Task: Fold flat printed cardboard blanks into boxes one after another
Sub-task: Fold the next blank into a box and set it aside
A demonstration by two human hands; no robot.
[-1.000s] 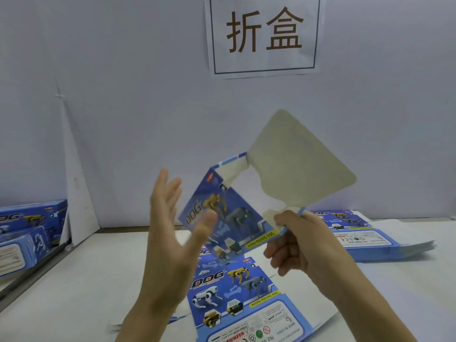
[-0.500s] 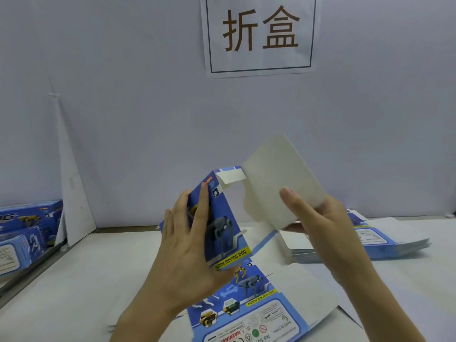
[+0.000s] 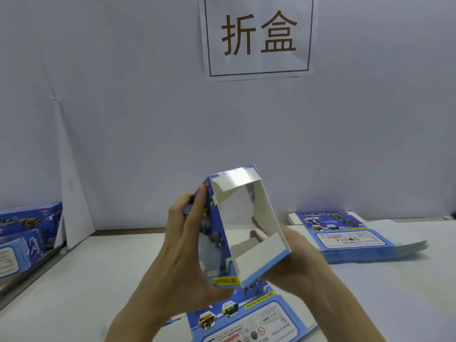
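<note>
Your two hands hold the box [image 3: 246,218] up between them, just above the bench [image 3: 98,280], its open end towards you. A moment ago it was half flat, with a large plain flap standing up. Now that flap is out of sight and the walls stand square, so this blank looks nearly formed, with the near end yet to close.

Your left hand [image 3: 187,245] presses fairly straight fingers along the printed side. Your right hand [image 3: 298,262] supports the opposite wall from below, but the box hides its fingers, so its grip cannot be told. Whether the far end is shut is unclear.

A flat blank [image 3: 249,319] lies under your hands, and a stack of blanks [image 3: 345,235] lies beyond your right hand.
</note>
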